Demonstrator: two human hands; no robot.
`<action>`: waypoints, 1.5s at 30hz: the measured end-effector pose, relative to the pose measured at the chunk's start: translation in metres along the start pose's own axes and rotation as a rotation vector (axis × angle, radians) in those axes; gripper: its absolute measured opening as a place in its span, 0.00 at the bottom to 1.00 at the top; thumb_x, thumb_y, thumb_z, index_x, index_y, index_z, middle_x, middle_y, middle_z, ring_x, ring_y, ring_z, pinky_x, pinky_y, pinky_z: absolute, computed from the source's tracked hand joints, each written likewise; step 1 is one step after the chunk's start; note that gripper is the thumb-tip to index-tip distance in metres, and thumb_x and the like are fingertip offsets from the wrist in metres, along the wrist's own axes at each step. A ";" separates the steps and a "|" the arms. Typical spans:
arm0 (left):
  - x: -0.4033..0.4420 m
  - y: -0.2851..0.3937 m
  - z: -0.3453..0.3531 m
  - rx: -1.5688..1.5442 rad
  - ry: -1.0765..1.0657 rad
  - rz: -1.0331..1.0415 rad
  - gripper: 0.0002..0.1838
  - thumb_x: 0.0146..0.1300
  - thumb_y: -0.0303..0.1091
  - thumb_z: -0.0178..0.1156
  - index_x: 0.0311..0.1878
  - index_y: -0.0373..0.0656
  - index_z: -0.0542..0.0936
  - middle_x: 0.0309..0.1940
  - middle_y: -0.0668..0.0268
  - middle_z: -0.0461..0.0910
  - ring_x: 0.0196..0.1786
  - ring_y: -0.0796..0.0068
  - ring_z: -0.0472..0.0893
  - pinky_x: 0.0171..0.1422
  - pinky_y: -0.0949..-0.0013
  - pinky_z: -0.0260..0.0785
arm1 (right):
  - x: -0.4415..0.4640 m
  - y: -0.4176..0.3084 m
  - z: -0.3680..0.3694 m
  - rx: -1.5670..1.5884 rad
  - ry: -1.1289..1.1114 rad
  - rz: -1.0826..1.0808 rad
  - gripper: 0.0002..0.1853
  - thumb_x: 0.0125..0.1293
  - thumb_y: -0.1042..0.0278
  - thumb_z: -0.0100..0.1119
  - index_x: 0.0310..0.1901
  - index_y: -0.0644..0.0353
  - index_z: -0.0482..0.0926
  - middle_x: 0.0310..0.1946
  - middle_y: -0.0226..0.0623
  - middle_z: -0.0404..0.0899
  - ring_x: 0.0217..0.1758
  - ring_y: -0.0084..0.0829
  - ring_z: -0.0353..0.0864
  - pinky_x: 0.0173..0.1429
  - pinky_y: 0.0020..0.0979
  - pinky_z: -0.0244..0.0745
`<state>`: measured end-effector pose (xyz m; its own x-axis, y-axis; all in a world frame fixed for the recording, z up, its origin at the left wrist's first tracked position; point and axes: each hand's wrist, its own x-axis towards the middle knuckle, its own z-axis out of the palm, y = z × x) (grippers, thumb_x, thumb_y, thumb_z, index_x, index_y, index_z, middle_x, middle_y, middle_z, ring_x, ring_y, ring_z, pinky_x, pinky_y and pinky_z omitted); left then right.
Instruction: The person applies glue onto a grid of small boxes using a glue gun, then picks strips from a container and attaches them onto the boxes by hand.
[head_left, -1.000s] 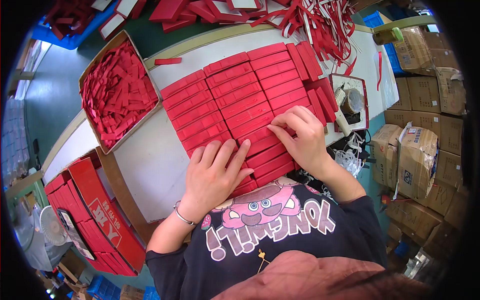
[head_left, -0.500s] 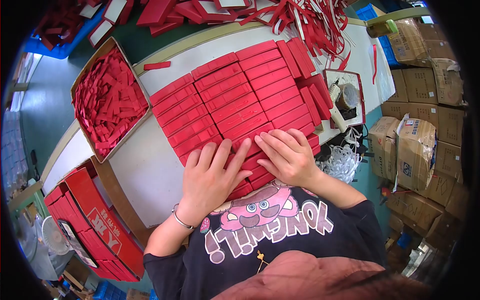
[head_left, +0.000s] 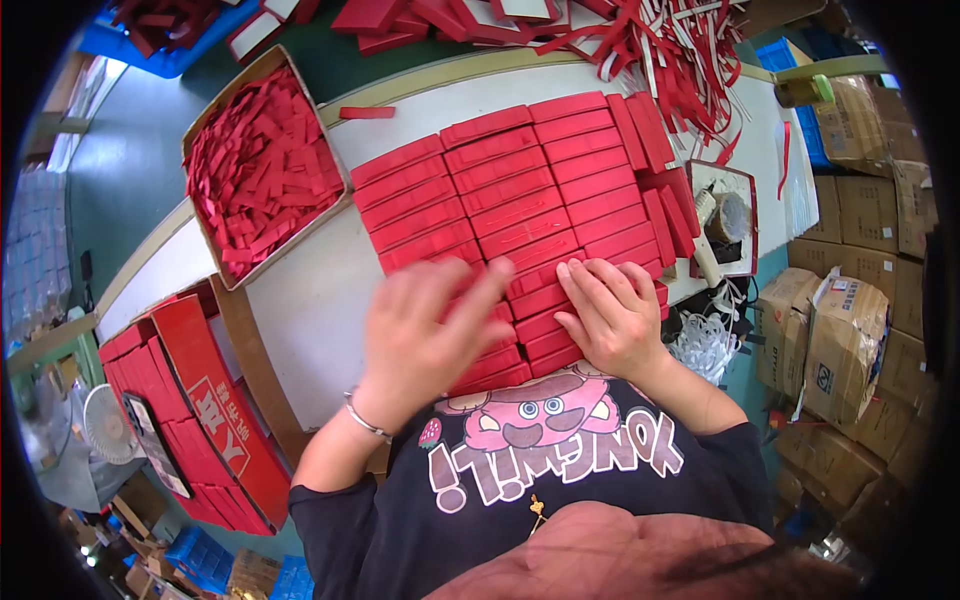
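Observation:
Red flat boxes (head_left: 585,145) are packed on edge in three rows on the white table before me. Thin glossy streaks (head_left: 520,212) lie across a few boxes of the middle row. My left hand (head_left: 425,320), blurred, is over the near part of the left and middle rows with its fingers apart; whether it touches them I cannot tell. Stretched out flat, the fingers of my right hand (head_left: 615,315) rest on near boxes of the middle and right rows. Neither hand visibly holds anything, and both hide some boxes beneath.
Left of the rows stands a carton of short red strips (head_left: 265,165). A larger red carton (head_left: 205,400) with red boxes and a phone is at the lower left. Red ribbons (head_left: 660,60) heap at the back. At right are a glue gun (head_left: 705,255) and a tray (head_left: 742,195).
My left hand has shifted from lying on the boxes into a blurred movement. My right hand stays on the boxes. The whole view has swung, so the table sits farther right.

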<state>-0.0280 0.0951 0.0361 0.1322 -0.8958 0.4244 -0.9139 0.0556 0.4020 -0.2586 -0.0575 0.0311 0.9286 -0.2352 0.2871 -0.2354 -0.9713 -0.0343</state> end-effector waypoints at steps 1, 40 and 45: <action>-0.001 -0.016 -0.004 0.026 0.075 -0.095 0.22 0.66 0.42 0.73 0.63 0.54 0.88 0.48 0.64 0.81 0.50 0.62 0.80 0.53 0.58 0.73 | 0.000 0.000 0.000 -0.006 0.005 -0.006 0.28 0.63 0.57 0.74 0.60 0.67 0.87 0.57 0.40 0.86 0.60 0.38 0.84 0.66 0.44 0.72; -0.002 0.002 0.017 -0.080 0.254 0.437 0.11 0.58 0.35 0.75 0.44 0.45 0.89 0.42 0.66 0.85 0.40 0.68 0.83 0.38 0.68 0.76 | 0.037 0.016 -0.025 1.398 -0.198 0.741 0.05 0.72 0.82 0.70 0.47 0.68 0.86 0.37 0.31 0.88 0.38 0.17 0.86 0.42 0.21 0.80; -0.018 0.003 0.013 0.015 0.134 0.228 0.19 0.59 0.44 0.78 0.53 0.52 0.91 0.45 0.68 0.80 0.43 0.67 0.80 0.44 0.65 0.75 | 0.057 0.045 -0.011 1.284 -0.234 0.737 0.04 0.73 0.81 0.69 0.47 0.68 0.86 0.37 0.30 0.88 0.36 0.17 0.84 0.41 0.22 0.80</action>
<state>-0.0382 0.1054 0.0196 -0.0296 -0.7943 0.6068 -0.9315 0.2421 0.2715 -0.2195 -0.1137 0.0568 0.7697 -0.5524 -0.3200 -0.3686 0.0247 -0.9292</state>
